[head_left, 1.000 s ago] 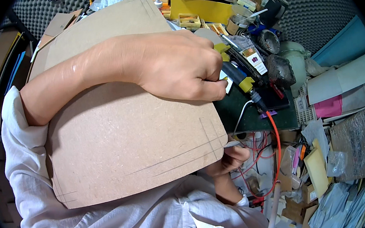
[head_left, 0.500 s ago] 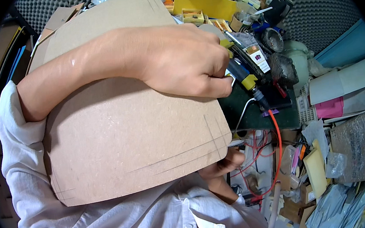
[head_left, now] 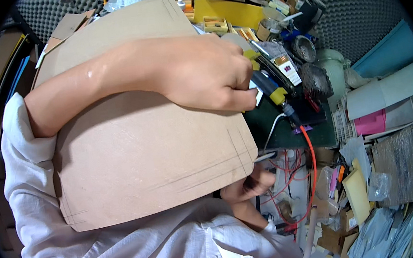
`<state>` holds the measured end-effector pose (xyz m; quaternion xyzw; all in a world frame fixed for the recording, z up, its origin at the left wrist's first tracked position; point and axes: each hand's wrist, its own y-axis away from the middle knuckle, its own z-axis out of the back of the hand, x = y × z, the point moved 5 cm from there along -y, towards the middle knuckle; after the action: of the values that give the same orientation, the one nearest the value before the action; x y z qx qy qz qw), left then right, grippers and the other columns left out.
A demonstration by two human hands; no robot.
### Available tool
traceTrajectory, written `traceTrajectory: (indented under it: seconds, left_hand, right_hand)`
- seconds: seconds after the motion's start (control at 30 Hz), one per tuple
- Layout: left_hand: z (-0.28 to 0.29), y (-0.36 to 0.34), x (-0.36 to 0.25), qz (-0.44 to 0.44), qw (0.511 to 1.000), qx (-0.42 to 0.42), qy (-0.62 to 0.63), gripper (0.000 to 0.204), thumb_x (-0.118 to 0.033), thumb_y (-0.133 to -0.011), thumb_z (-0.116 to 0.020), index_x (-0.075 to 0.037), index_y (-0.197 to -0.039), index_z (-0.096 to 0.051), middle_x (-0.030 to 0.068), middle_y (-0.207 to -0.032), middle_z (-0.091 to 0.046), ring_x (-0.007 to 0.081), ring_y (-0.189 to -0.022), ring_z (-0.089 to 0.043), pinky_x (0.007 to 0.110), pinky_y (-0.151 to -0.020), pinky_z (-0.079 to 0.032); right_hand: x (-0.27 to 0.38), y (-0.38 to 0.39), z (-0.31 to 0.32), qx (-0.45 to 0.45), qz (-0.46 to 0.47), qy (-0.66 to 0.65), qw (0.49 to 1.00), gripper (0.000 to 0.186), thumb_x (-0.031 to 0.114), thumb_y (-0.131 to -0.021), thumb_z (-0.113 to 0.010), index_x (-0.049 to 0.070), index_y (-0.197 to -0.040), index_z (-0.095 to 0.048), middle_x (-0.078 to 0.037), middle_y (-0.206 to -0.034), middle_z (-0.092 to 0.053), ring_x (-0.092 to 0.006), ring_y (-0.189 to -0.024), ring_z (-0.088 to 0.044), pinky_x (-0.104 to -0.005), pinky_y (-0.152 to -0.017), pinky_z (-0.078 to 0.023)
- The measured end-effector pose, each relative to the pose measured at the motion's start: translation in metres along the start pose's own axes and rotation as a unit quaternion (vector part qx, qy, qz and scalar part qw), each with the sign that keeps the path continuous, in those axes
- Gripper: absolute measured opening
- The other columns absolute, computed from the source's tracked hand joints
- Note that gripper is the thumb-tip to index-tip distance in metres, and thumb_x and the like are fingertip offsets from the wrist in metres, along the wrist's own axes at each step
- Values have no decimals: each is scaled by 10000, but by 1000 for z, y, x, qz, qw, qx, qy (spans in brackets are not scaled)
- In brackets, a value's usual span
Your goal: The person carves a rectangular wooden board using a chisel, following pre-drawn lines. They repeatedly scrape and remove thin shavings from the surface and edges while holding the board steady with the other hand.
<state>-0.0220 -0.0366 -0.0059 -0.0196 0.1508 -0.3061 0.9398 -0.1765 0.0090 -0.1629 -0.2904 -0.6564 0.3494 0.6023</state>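
Observation:
A large tan board (head_left: 153, 149), with pencilled lines near its rounded corners, fills the middle of the view against my white shirt. My left hand (head_left: 205, 73) lies across it, fingers curled closed over its right edge, fingertips hidden. My right hand (head_left: 247, 185) is closed beneath the lower right corner, partly hidden and blurred; what it holds is unclear. A thin pale strip (head_left: 265, 157) shows just above that hand. Right of my left hand lies a yellow-and-dark tool (head_left: 277, 91) with an orange cord (head_left: 312, 168).
The cluttered dark green bench (head_left: 318, 136) holds wooden trays (head_left: 215, 23), a yellow sheet (head_left: 227, 11) and small tools. Paper rolls (head_left: 386, 95), a wrapped panel (head_left: 396, 159) and loose scraps crowd the right. Red wires (head_left: 296, 170) hang below the bench. Sheets (head_left: 0, 85) stand at left.
My right hand has moved a little left under the board's corner. The board's lower edge has risen slightly, and my left hand stays curled over the right edge.

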Motion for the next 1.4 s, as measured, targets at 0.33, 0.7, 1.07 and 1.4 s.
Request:
traceTrajectory:
  seconds: [0.33,0.7,1.07,1.4]
  left_hand:
    - [-4,0,3,43,999,20,18,447,-215,-853,-492,50,-494,-511,165,-427,-426,311,-425,-439,397,-482,-380]
    - [-2,-1,2,24,1000,10,18,496,-231,-864,-499,30,-442,-483,130,-378,-402,280,-378,-429,378,-449,-367]
    - [-3,-2,4,12,1000,3,7,491,-226,-858,-512,29,-439,-481,139,-385,-408,298,-394,-435,391,-461,-370]
    - [-2,-2,1,5,1000,-6,-4,478,-222,-847,-517,24,-439,-474,151,-395,-408,305,-411,-442,402,-471,-365]
  right_hand:
    - [-21,-3,-5,23,-63,-39,997,190,21,-856,-575,38,-973,-426,-140,-748,-583,-169,-595,-576,-237,-523,-440]
    - [-4,-3,2,34,-10,-44,998,260,94,-815,-662,56,-933,-434,-133,-740,-608,-257,-645,-610,-326,-614,-493]
    - [-14,-7,-3,6,-149,-229,962,199,8,-819,-611,16,-953,-463,-114,-785,-573,-159,-632,-591,-292,-629,-514]
    - [-9,-20,-11,66,-79,-116,988,177,-23,-830,-572,-5,-970,-464,-147,-811,-588,-97,-569,-545,-219,-537,-456]
